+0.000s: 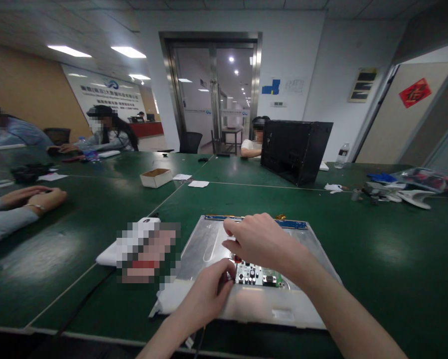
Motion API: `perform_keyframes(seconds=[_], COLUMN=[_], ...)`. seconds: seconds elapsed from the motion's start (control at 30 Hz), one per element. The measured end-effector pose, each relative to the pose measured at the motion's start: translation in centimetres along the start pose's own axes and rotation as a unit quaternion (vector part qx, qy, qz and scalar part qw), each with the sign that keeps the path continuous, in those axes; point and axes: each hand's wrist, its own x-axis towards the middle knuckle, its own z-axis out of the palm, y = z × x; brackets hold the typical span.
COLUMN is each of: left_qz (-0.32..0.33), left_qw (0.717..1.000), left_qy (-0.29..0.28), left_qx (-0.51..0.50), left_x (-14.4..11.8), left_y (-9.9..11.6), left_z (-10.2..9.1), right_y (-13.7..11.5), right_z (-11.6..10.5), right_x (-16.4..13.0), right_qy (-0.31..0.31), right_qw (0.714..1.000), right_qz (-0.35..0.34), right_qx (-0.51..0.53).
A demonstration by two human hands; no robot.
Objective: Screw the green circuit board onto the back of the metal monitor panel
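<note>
A flat metal panel (194, 289), like the back of a display screen, lies on the green table in front of me. A small green circuit board (254, 275) with several components sits on its middle. My left hand (211, 289) rests over the panel, its fingers closed at the board's left edge; what they pinch is hidden. Above the board hovers my right hand (263, 242), its thumb and index finger apart with nothing visible between them. It covers part of the board. A narrow blue circuit strip (294, 225) runs along the panel's far edge.
Left of the panel lies a white device (134, 244) beside a pixelated item. A small open box (156, 178) and a black computer case (296, 149) stand farther back. Another person's hands (46, 198) rest at left. Loose parts (391, 192) lie at right, near a bottle (342, 155).
</note>
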Motion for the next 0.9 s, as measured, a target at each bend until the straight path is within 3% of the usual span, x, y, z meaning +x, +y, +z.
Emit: perform_keyframes(seconds=[0.17, 0.4, 0.67, 0.83, 0.9], left_qz=[0.012, -0.006, 0.008, -0.006, -0.011], left_qw=[1.0, 1.0, 1.0, 1.0, 1.0], left_qy=[0.013, -0.004, 0.006, 0.004, -0.004], left_qx=[-0.006, -0.007, -0.015, -0.008, -0.011], left_x=[-0.03, 0.02, 0.03, -0.01, -0.03], left_y=[-0.24, 0.21, -0.18, 0.05, 0.17], left_z=[0.18, -0.15, -0.03, -0.02, -0.09], right_y=[0.84, 0.23, 0.64, 0.12, 0.02], right_z=[-0.64, 0.17, -0.62, -0.04, 0.09], right_x=[-0.65, 0.19, -0.75, -0.19, -0.01], right_qy=[-0.024, -0.004, -0.02, -0.005, -0.009], right_qw=[0.995, 1.0, 0.997, 1.0, 1.0], right_qz=[-0.064, 0.016, -0.06, 0.025, 0.028], right_qx=[0.074, -0.003, 0.048, 0.006, -0.004])
